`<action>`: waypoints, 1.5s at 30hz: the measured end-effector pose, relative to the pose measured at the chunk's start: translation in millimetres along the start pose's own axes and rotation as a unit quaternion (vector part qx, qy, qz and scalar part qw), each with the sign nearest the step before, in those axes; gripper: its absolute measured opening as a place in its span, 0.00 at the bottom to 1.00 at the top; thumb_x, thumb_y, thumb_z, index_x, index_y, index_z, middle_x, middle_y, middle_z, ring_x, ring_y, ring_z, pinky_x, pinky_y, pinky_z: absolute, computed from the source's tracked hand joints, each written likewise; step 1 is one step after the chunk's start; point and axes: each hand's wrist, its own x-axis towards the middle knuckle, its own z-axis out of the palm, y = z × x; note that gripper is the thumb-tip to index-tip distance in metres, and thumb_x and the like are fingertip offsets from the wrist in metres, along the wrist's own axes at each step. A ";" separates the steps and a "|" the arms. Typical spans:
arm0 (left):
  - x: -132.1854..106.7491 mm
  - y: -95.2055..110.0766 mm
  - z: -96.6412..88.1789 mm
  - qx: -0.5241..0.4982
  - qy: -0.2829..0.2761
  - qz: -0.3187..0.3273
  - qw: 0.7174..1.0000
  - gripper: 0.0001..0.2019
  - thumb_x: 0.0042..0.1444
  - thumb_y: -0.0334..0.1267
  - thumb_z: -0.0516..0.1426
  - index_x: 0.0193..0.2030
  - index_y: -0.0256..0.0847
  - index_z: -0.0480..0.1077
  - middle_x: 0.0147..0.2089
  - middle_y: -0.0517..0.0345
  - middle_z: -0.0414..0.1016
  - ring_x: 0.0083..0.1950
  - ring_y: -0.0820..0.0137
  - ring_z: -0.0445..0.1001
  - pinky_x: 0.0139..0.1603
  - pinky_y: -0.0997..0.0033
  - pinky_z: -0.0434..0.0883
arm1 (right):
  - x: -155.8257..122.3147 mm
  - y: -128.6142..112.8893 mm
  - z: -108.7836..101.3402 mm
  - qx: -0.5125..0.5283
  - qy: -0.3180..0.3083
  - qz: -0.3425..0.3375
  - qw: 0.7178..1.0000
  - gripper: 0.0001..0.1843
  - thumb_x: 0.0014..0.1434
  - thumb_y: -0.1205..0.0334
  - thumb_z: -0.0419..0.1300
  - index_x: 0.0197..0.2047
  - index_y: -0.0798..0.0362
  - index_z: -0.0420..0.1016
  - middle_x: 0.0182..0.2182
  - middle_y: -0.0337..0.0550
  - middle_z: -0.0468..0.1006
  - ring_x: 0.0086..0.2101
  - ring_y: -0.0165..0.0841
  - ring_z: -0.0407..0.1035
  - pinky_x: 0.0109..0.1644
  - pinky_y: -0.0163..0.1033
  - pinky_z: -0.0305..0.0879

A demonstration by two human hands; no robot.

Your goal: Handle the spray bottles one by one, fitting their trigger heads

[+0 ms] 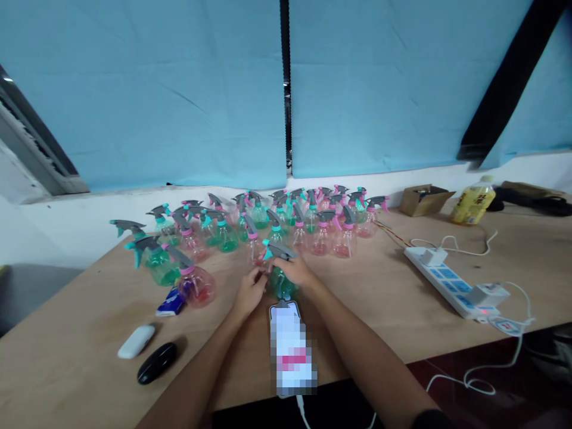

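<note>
Hands (272, 283) around translucent green spray bottle (280, 275)

A translucent green plastic spray bottle (280, 287), grey at the trigger and teal at the nozzle, on a pale tan wooden table (379, 298). Behind it, a cluster of translucent pink and green spray bottles (268, 229) with grey triggers and pink or teal collars. The plain sky-blue cloth backdrop (179, 89) is split by a black vertical strip (286, 89). Also pictured: a white power strip (447, 281) with blue panels and a red light, a yellow drink bottle (472, 204), a brown cardboard box (424, 199), a white oval case (136, 341) and a glossy black oval case (156, 362).
</note>
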 end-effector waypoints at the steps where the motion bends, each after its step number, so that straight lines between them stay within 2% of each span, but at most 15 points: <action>1: 0.8 -1.6 0.1 -0.008 0.003 -0.002 1.000 0.12 0.57 0.46 0.55 0.36 0.39 0.72 0.24 0.64 0.68 0.24 0.73 0.66 0.29 0.74 0.64 | 1.7 0.0 1.8 0.017 -0.014 -0.001 1.000 0.12 0.48 0.68 0.57 0.35 0.50 0.79 0.28 0.36 0.78 0.31 0.32 0.73 0.39 0.37 0.71; 5: 2.3 -6.1 0.2 -0.023 0.003 -0.001 1.000 0.12 0.56 0.45 0.55 0.36 0.39 0.73 0.24 0.65 0.67 0.23 0.73 0.66 0.28 0.74 0.64 | 5.5 -1.0 3.7 0.073 -0.047 0.007 0.996 0.12 0.47 0.69 0.57 0.35 0.51 0.79 0.28 0.37 0.79 0.28 0.31 0.72 0.35 0.36 0.70; 11: -0.8 1.0 -0.4 -0.006 0.005 -0.010 1.000 0.12 0.56 0.46 0.55 0.34 0.39 0.73 0.23 0.65 0.67 0.21 0.75 0.63 0.25 0.75 0.61 | 4.4 -4.0 3.5 0.071 -0.050 -0.009 0.996 0.17 0.48 0.68 0.56 0.41 0.49 0.79 0.31 0.37 0.80 0.32 0.32 0.73 0.39 0.37 0.70; 13: -1.3 1.7 -0.3 -0.007 0.000 -0.014 1.000 0.12 0.56 0.45 0.55 0.34 0.39 0.73 0.23 0.65 0.67 0.21 0.75 0.64 0.25 0.75 0.62 | 4.3 -4.4 3.9 0.074 -0.054 -0.007 0.996 0.17 0.48 0.67 0.56 0.42 0.49 0.79 0.31 0.37 0.80 0.30 0.32 0.73 0.38 0.38 0.70; 16: -0.6 -1.2 -0.1 -0.002 -0.007 -0.010 1.000 0.12 0.57 0.46 0.55 0.35 0.39 0.73 0.23 0.65 0.67 0.22 0.74 0.64 0.26 0.74 0.62 | 4.6 -3.1 4.3 0.079 -0.046 -0.001 0.996 0.17 0.48 0.68 0.56 0.41 0.49 0.79 0.28 0.36 0.79 0.27 0.30 0.71 0.36 0.36 0.70; 21: 0.6 -5.4 -0.2 -0.006 -0.002 -0.007 1.000 0.14 0.57 0.48 0.55 0.36 0.39 0.73 0.23 0.65 0.66 0.22 0.74 0.64 0.26 0.74 0.62 | 4.9 -0.1 4.8 0.060 -0.019 0.002 0.998 0.18 0.47 0.69 0.56 0.41 0.49 0.79 0.29 0.36 0.78 0.29 0.30 0.71 0.37 0.36 0.69; 28: -0.6 -1.9 -0.4 -0.002 -0.007 -0.005 1.000 0.14 0.57 0.48 0.55 0.36 0.39 0.73 0.25 0.64 0.68 0.22 0.74 0.65 0.27 0.74 0.63 | 2.8 -5.2 3.8 0.044 -0.027 -0.002 0.999 0.18 0.48 0.66 0.56 0.42 0.48 0.79 0.28 0.35 0.78 0.29 0.31 0.71 0.39 0.37 0.69; 35: -2.2 2.8 -0.5 -0.006 0.003 -0.005 1.000 0.14 0.56 0.48 0.55 0.36 0.39 0.73 0.23 0.65 0.66 0.21 0.74 0.64 0.26 0.74 0.63 | 4.7 0.5 5.2 0.033 0.010 0.008 0.999 0.18 0.47 0.68 0.56 0.41 0.49 0.79 0.28 0.35 0.78 0.28 0.31 0.70 0.37 0.36 0.69; 40: -2.9 4.3 -1.0 -0.001 -0.002 -0.013 1.000 0.13 0.56 0.47 0.55 0.35 0.39 0.73 0.24 0.65 0.67 0.22 0.74 0.65 0.26 0.74 0.63 | 2.3 -5.9 4.7 0.041 -0.012 -0.011 0.999 0.20 0.47 0.69 0.55 0.42 0.48 0.79 0.32 0.35 0.79 0.29 0.30 0.71 0.38 0.36 0.69; 45: -1.4 -0.4 -0.5 0.002 -0.009 -0.005 1.000 0.13 0.57 0.47 0.55 0.35 0.39 0.72 0.24 0.66 0.67 0.22 0.75 0.64 0.27 0.74 0.63 | 1.4 -11.7 5.7 0.054 -0.014 0.001 0.998 0.21 0.48 0.67 0.55 0.44 0.48 0.79 0.30 0.36 0.78 0.28 0.30 0.71 0.36 0.36 0.68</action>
